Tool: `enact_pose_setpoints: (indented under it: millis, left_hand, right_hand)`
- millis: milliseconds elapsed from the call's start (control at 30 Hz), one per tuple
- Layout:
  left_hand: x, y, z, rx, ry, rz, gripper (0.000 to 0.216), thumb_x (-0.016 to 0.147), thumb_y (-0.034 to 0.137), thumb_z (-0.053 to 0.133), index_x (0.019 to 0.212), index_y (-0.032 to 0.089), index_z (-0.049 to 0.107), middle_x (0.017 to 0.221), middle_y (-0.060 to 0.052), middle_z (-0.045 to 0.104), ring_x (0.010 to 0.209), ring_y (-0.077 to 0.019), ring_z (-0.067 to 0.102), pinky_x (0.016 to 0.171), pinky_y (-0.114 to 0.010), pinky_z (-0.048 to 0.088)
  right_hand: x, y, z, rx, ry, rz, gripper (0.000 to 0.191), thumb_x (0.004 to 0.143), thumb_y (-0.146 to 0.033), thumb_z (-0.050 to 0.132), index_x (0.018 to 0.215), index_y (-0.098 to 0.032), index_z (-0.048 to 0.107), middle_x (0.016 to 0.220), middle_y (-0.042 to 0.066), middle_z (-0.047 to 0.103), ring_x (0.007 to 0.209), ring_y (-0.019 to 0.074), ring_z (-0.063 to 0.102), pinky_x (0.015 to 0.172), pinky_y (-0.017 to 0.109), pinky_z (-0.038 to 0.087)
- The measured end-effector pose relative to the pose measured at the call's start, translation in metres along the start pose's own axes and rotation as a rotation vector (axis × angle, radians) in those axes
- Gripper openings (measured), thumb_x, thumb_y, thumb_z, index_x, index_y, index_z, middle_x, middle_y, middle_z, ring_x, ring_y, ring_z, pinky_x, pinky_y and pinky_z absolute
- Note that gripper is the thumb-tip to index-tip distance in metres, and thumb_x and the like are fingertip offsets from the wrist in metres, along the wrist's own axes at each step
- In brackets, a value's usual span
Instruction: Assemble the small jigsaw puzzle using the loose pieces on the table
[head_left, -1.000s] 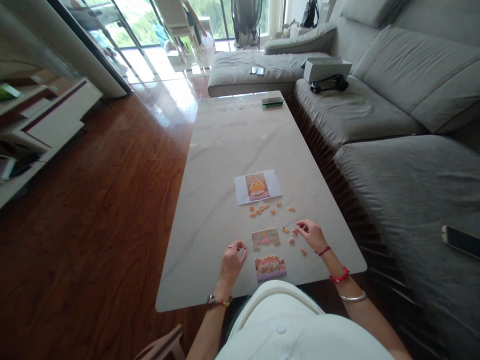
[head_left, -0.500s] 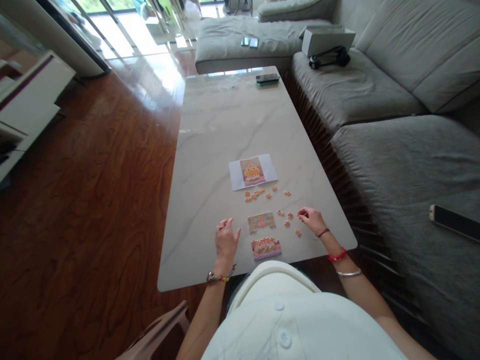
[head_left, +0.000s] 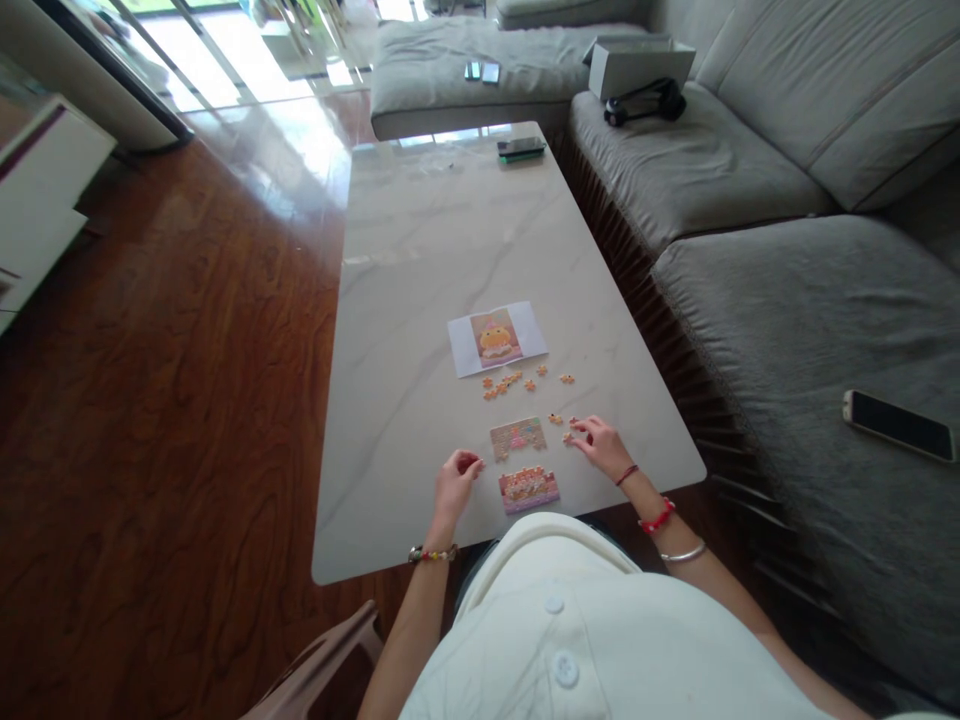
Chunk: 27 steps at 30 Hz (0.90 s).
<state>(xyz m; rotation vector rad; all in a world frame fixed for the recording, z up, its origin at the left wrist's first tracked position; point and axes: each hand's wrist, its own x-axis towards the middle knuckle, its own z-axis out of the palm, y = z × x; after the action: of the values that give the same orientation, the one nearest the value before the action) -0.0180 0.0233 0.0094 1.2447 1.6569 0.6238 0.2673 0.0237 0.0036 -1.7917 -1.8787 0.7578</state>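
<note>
On the table, my left hand (head_left: pixel 456 484) is closed in a pinch, with a small pale puzzle piece (head_left: pixel 481 462) showing at its fingertips. It is left of two partly joined puzzle sections: the upper beige section (head_left: pixel 517 440) and the lower pink-and-purple section (head_left: pixel 529 490). My right hand (head_left: pixel 604 450) is to their right, thumb and forefinger apart at two loose puzzle pieces (head_left: pixel 568 439). Another loose piece (head_left: pixel 555 419) lies just left of those fingers. The palm may cover more pieces.
Beyond the sections lie several orange puzzle pieces (head_left: pixel 501 386) and a paper sheet with a printed picture (head_left: pixel 496 338). Dark phone-like items (head_left: pixel 520 149) rest at the table's far end. A grey sofa (head_left: pixel 750 290) runs along the right, with a phone (head_left: pixel 898 425) on its seat.
My left hand has gone from spread fingers to a pinch. My right hand has moved left to the loose pieces, its fingers parting. The view has shifted slightly.
</note>
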Motion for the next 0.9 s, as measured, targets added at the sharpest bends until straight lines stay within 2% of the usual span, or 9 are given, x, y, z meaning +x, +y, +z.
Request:
enact_pose_setpoints:
  millis: [67, 133, 233, 333, 400, 500, 667, 767, 900]
  left_hand:
    - [0.001, 0.015, 0.012, -0.257, -0.11, -0.01, 0.022, 0.061, 0.03, 0.056, 0.076, 0.015, 0.051, 0.07, -0.001, 0.059, 0.068, -0.0123, 0.056, 0.065, -0.027, 0.045]
    - [0.003, 0.031, 0.025, -0.395, -0.185, -0.033, 0.027, 0.058, 0.031, 0.06, 0.077, 0.015, 0.051, 0.072, -0.002, 0.06, 0.069, -0.0118, 0.057, 0.066, -0.027, 0.046]
    - [0.006, 0.053, 0.046, -0.475, -0.289, -0.065, 0.028, 0.056, 0.031, 0.063, 0.076, 0.014, 0.052, 0.074, -0.003, 0.061, 0.07, -0.0117, 0.057, 0.064, -0.025, 0.046]
    - [0.012, 0.065, 0.066, -0.487, -0.344, -0.072, 0.024, 0.057, 0.028, 0.063, 0.073, 0.014, 0.051, 0.071, -0.004, 0.06, 0.067, -0.0108, 0.057, 0.06, -0.023, 0.046]
    - [0.017, 0.069, 0.08, -0.423, -0.369, -0.058, 0.019, 0.06, 0.025, 0.06, 0.072, 0.014, 0.051, 0.069, -0.003, 0.06, 0.065, -0.0105, 0.057, 0.057, -0.022, 0.046]
    - [0.023, 0.074, 0.104, -0.2, -0.361, 0.009, 0.012, 0.062, 0.021, 0.058, 0.071, 0.014, 0.053, 0.066, -0.002, 0.06, 0.06, -0.0094, 0.056, 0.052, -0.02, 0.043]
    - [0.03, 0.078, 0.135, 0.198, -0.311, 0.221, 0.006, 0.067, 0.019, 0.053, 0.07, 0.014, 0.054, 0.06, 0.0, 0.056, 0.055, -0.0088, 0.051, 0.055, -0.022, 0.04]
    - [0.029, 0.076, 0.135, 0.339, -0.256, 0.311, 0.009, 0.071, 0.02, 0.049, 0.076, 0.015, 0.054, 0.069, -0.002, 0.056, 0.059, -0.0097, 0.052, 0.059, -0.023, 0.04]
    - [0.032, 0.077, 0.119, 0.51, -0.106, 0.472, 0.021, 0.075, 0.019, 0.046, 0.095, 0.019, 0.051, 0.094, -0.007, 0.051, 0.079, -0.0138, 0.051, 0.067, -0.025, 0.039]
  right_hand:
    - [0.001, -0.009, 0.012, -0.09, -0.041, 0.0, 0.01, 0.069, -0.018, 0.055, 0.078, -0.018, 0.056, 0.086, 0.004, 0.053, 0.076, 0.0132, 0.052, 0.071, 0.026, 0.041]
    - [0.002, -0.013, 0.02, -0.155, -0.057, 0.016, 0.005, 0.069, -0.016, 0.054, 0.074, -0.018, 0.054, 0.084, 0.004, 0.052, 0.078, 0.014, 0.051, 0.072, 0.027, 0.04]
    - [0.0, -0.008, 0.019, -0.167, -0.073, 0.011, 0.005, 0.071, -0.017, 0.052, 0.076, -0.018, 0.053, 0.083, 0.004, 0.052, 0.076, 0.0141, 0.051, 0.071, 0.027, 0.04]
    - [-0.004, 0.003, 0.005, -0.123, -0.042, 0.007, 0.007, 0.072, -0.019, 0.051, 0.078, -0.018, 0.053, 0.083, 0.004, 0.052, 0.073, 0.0135, 0.052, 0.07, 0.026, 0.041]
    - [-0.007, 0.012, -0.006, -0.082, 0.005, 0.011, 0.008, 0.072, -0.02, 0.05, 0.079, -0.017, 0.053, 0.081, 0.004, 0.052, 0.072, 0.0132, 0.052, 0.069, 0.026, 0.041]
    - [-0.01, 0.02, -0.015, -0.071, 0.046, 0.037, 0.009, 0.071, -0.021, 0.05, 0.079, -0.017, 0.053, 0.079, 0.003, 0.053, 0.069, 0.0134, 0.052, 0.068, 0.027, 0.041]
    - [-0.012, 0.019, -0.012, -0.13, -0.002, 0.024, 0.007, 0.072, -0.02, 0.049, 0.077, -0.019, 0.054, 0.082, 0.004, 0.054, 0.078, 0.0154, 0.051, 0.07, 0.027, 0.04]
    - [-0.015, 0.015, -0.009, -0.136, 0.024, 0.018, 0.01, 0.073, -0.02, 0.049, 0.082, -0.02, 0.055, 0.09, 0.005, 0.052, 0.082, 0.0158, 0.051, 0.072, 0.027, 0.041]
    - [-0.028, 0.011, -0.006, -0.115, 0.099, 0.063, 0.018, 0.074, -0.022, 0.049, 0.091, -0.021, 0.054, 0.092, 0.005, 0.05, 0.081, 0.016, 0.052, 0.072, 0.028, 0.041]
